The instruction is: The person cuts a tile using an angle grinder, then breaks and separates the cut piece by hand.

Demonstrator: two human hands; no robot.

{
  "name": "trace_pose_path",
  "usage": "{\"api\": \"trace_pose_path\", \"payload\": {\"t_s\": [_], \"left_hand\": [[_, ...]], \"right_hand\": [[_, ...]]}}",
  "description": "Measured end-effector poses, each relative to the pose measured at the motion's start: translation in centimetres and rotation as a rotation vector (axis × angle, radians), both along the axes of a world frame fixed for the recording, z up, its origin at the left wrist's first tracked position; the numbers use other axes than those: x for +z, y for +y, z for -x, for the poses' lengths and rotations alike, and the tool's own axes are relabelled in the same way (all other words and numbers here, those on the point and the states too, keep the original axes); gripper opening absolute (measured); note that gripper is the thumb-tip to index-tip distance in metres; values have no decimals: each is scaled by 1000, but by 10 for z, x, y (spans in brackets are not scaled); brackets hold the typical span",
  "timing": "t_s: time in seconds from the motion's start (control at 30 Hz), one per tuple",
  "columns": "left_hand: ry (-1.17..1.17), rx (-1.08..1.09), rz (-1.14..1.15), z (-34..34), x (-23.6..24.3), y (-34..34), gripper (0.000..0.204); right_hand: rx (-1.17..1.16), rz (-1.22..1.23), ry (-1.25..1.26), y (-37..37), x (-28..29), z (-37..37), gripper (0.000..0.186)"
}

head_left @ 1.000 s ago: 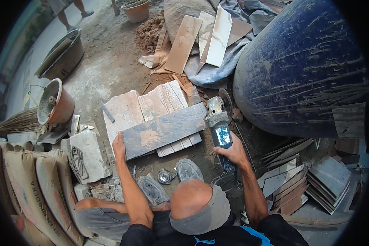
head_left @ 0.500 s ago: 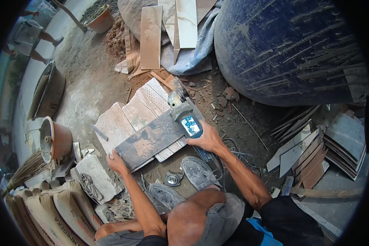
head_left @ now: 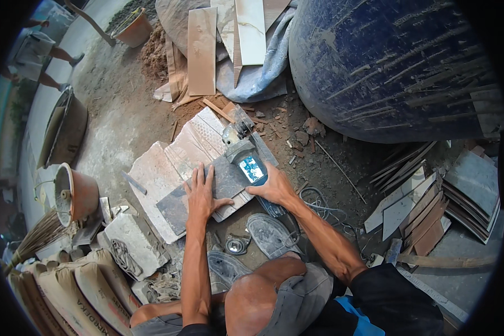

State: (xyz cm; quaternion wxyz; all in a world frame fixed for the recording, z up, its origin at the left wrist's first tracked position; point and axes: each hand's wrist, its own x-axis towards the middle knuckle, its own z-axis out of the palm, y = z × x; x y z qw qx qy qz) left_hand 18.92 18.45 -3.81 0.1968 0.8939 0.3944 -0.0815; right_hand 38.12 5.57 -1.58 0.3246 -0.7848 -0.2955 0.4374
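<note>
A dark grey tile strip [head_left: 173, 207] lies across a stack of pale, broken tile pieces [head_left: 148, 171] on the ground. My left hand [head_left: 201, 193] rests on the dark strip with its fingers spread. My right hand [head_left: 277, 185] grips a blue angle grinder [head_left: 251, 165], whose metal head and disc sit over the strip's upper right part; the disc is mostly hidden by the head. The grinder's cord coils beside my shoes [head_left: 269, 235], and a small round metal object [head_left: 236, 245] lies between them.
A big blue drum [head_left: 386, 67], tile offcuts [head_left: 467, 185] and leaning panels [head_left: 201, 50] surround the work. Buckets [head_left: 81, 196], a tub [head_left: 64, 129], a broom [head_left: 36, 235], cement sacks [head_left: 89, 285] and a concrete block [head_left: 131, 241] are on the left. Another person's legs [head_left: 56, 56] show upper left.
The grinder in my right hand has moved left, over the dark strip. My left hand has gone from gripping the strip's left end to lying spread on its middle. The view has shifted.
</note>
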Motion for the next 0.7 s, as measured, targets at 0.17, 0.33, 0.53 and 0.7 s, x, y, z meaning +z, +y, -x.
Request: {"api": "trace_pose_path", "payload": {"t_s": [0.17,0.33,0.53,0.7], "left_hand": [[25,-53,-56,0,-6,-2,128],[93,-64,5,-8,1,-4,132],[220,-168,73,-18,12,-2,126],[250,-243,45,-17,14,-2,121]], "right_hand": [[14,17,6,2,-3,1,81],[1,19,-11,4,-6,1,81],[0,35,-28,5,-7,2,80],[2,8,-13,7,-8,3,79]]}}
